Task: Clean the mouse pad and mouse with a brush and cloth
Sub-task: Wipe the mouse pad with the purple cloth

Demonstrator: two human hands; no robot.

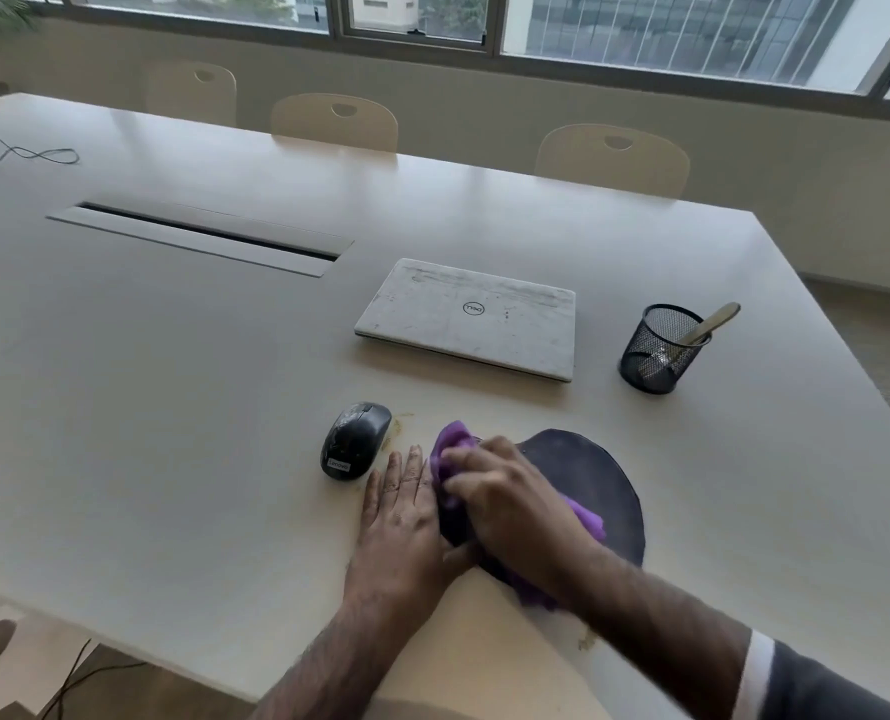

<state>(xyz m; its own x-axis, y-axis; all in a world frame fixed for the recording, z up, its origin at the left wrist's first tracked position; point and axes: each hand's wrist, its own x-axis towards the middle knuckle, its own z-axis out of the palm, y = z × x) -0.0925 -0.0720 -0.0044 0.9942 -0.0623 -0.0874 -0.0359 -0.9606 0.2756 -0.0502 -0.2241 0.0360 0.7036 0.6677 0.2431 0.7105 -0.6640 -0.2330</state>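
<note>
While right hand (510, 504) clutches purple cloth (450, 449), left hand (404, 511) lies flat beside dark mouse pad (588, 475).

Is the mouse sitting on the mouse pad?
No, the mouse sits on the bare table, left of the mouse pad.

Right hand (510, 504), purple cloth (450, 449), mouse pad (588, 475)

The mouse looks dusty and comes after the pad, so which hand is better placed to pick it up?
The left hand. It lies flat and empty on the table right beside the mouse, while the right hand is busy pressing the purple cloth on the mouse pad, farther away.
</note>
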